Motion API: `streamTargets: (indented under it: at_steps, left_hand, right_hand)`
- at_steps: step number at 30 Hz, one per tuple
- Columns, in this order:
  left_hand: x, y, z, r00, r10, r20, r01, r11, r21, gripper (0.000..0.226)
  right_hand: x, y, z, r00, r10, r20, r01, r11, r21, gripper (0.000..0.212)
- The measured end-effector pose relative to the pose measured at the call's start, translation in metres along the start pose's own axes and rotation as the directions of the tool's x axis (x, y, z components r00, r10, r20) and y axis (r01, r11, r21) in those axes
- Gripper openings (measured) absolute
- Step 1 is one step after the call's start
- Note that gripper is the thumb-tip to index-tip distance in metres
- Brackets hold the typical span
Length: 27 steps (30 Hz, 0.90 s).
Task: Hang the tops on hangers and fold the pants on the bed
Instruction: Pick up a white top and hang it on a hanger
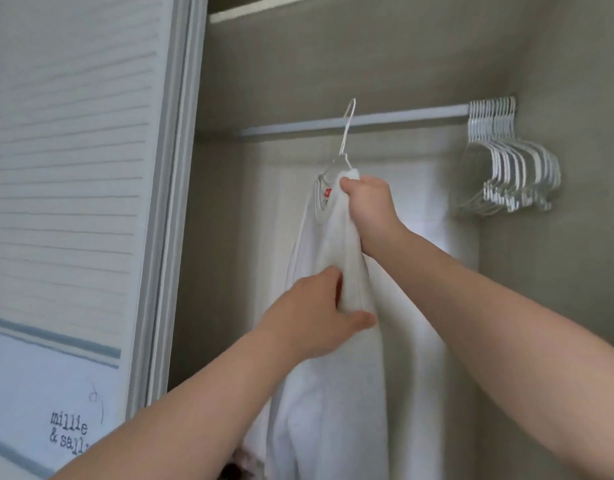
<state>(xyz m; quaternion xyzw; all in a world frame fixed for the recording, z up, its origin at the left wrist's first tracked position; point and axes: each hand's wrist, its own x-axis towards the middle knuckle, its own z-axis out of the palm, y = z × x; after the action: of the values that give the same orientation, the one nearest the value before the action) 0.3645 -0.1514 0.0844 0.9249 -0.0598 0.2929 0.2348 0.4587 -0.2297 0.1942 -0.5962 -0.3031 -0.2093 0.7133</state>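
A white top [333, 375] with a small red neck label hangs on a white hanger [345, 140] inside the open closet. The hanger's hook stands at the height of the closet rail [385, 121]; whether it rests on the rail I cannot tell. My right hand [371, 209] grips the top's shoulder and the hanger just under the hook. My left hand [319, 313] grips a fold of the white fabric lower down, thumb pointing right. The garment's lower part runs out of view below.
A bunch of several empty white hangers [510, 161] hangs at the rail's right end against the closet wall. A slatted sliding door [73, 168] fills the left. A shelf edge [264, 8] runs above. Something patterned shows at the closet bottom [243, 462].
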Motion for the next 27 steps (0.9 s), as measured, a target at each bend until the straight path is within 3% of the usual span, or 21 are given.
streamTargets:
  at_steps: [4, 7, 12, 17, 20, 25, 27]
  left_hand:
    - [0.063, -0.02, 0.009, 0.995, -0.084, -0.048, 0.089, 0.989, 0.118, 0.034]
    - [0.105, -0.032, 0.013, 0.989, -0.068, -0.132, 0.091, 0.979, 0.181, 0.028]
    - [0.156, -0.05, 0.003, 0.977, 0.002, -0.211, 0.07, 0.94, 0.335, 0.012]
    - [0.177, -0.076, -0.011, 0.973, -0.019, -0.23, 0.11, 0.915, 0.388, 0.009]
    - [0.176, -0.091, -0.014, 0.976, -0.048, -0.214, 0.132, 0.908, 0.397, 0.008]
    - [0.165, -0.112, -0.012, 0.978, -0.067, -0.196, 0.145, 0.896, 0.42, 0.009]
    - [0.161, -0.118, -0.013, 0.976, -0.061, -0.209, 0.147, 0.894, 0.424, 0.01]
  right_hand:
    - [0.072, 0.009, 0.022, 0.999, -0.037, 0.013, 0.037, 0.999, 0.0, 0.041]
    - [0.121, 0.018, 0.03, 0.997, -0.071, -0.008, 0.071, 0.997, -0.026, 0.058]
    - [0.19, 0.032, 0.034, 0.994, -0.088, -0.061, 0.082, 0.993, -0.089, 0.027]
    - [0.223, 0.049, 0.042, 0.997, -0.026, -0.068, 0.02, 0.995, -0.096, 0.006]
    - [0.224, 0.066, 0.049, 1.0, 0.018, -0.023, -0.02, 0.996, -0.087, 0.02]
    - [0.211, 0.078, 0.056, 0.997, 0.003, 0.077, 0.01, 0.987, -0.16, 0.006]
    - [0.205, 0.076, 0.056, 0.99, -0.031, 0.141, 0.074, 0.946, -0.315, 0.009]
